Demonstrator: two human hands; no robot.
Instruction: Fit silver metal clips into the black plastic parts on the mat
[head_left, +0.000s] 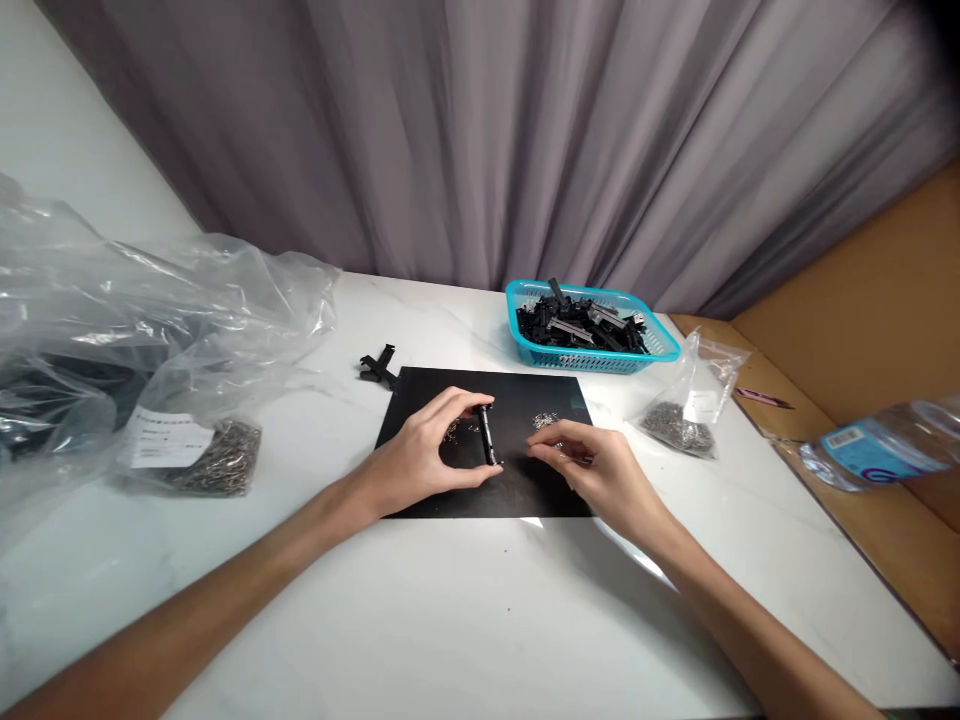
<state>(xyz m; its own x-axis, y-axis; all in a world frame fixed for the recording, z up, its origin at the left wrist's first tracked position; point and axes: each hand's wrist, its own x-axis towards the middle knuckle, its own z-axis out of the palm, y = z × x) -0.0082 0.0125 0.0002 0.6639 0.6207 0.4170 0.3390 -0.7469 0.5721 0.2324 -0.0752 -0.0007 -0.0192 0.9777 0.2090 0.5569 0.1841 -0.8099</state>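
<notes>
My left hand [427,452] holds a slim black plastic clip [487,434] upright between thumb and fingers over a black mat [450,500]. My right hand [592,470] rests on the mat just right of the clip, fingertips pinched together by a little heap of small metal springs [544,421]; whether a spring is between the fingers I cannot tell. A few more small metal bits [452,432] lie on the mat under my left fingers.
A turquoise basket [525,340] of black clips stands behind the mat. A small bag of metal parts [679,425] lies right, a large crumpled plastic bag [150,330] and another parts bag [217,460] left. Loose black clips [379,366] lie by the mat's corner. Cardboard [862,330] and a bottle [877,450] sit far right.
</notes>
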